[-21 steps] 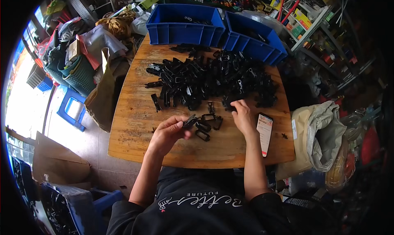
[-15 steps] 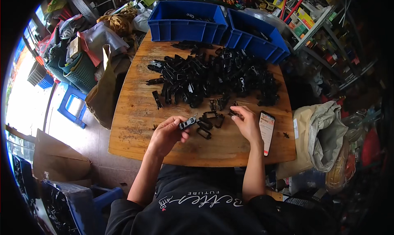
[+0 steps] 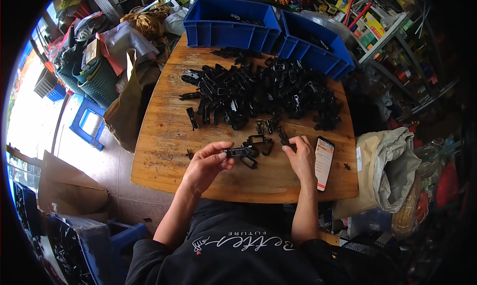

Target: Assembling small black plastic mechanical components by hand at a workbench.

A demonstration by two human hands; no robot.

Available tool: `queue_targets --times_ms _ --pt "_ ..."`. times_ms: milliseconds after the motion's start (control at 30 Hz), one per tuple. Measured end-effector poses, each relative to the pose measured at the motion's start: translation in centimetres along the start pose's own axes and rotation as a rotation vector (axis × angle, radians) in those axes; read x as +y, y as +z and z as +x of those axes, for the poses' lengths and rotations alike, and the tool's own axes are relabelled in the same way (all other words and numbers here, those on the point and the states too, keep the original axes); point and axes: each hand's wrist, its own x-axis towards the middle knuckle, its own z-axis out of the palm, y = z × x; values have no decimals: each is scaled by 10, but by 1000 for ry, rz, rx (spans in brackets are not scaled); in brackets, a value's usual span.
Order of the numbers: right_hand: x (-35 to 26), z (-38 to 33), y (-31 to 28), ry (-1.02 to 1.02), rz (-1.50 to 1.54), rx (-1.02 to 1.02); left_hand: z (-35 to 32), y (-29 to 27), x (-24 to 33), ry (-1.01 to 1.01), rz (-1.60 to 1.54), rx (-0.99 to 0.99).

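My left hand [image 3: 206, 166] pinches a slim black plastic clip-like part [image 3: 239, 151] between thumb and fingers, held level above the near half of the table. Right of it, my right hand [image 3: 302, 158] has its thumb and fingers closed on a second narrow black plastic part [image 3: 283, 135], which points away from me. Between the hands lie a few loose black rectangular frames [image 3: 250, 162], partly covered by the left-hand part. Beyond them spreads a large heap of similar black plastic parts [image 3: 273, 88]. Fine details of the parts are too small to make out.
The wooden table [image 3: 161, 150] carries a phone [image 3: 324, 165] with a lit screen beside my right hand. Two blue bins [image 3: 231, 35] stand at the far edge. An open sack [image 3: 370, 175] is at the right, a blue stool [image 3: 88, 123] on the floor at left.
The part in my left hand has turned from tilted to nearly level and shifted slightly right. My right hand has moved a little nearer me, and its part now shows more clearly.
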Motion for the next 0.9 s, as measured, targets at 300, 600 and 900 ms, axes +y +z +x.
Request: queue_targets --times_ms 300,600,900 --pt "-58 -16 -15 -80 791 -125 -1 21 -9 191 255 209" --pt "-95 -18 -3 -345 637 87 -9 37 -16 219 405 235" --pt "-103 -13 -1 -157 464 160 -3 31 -11 215 262 201"
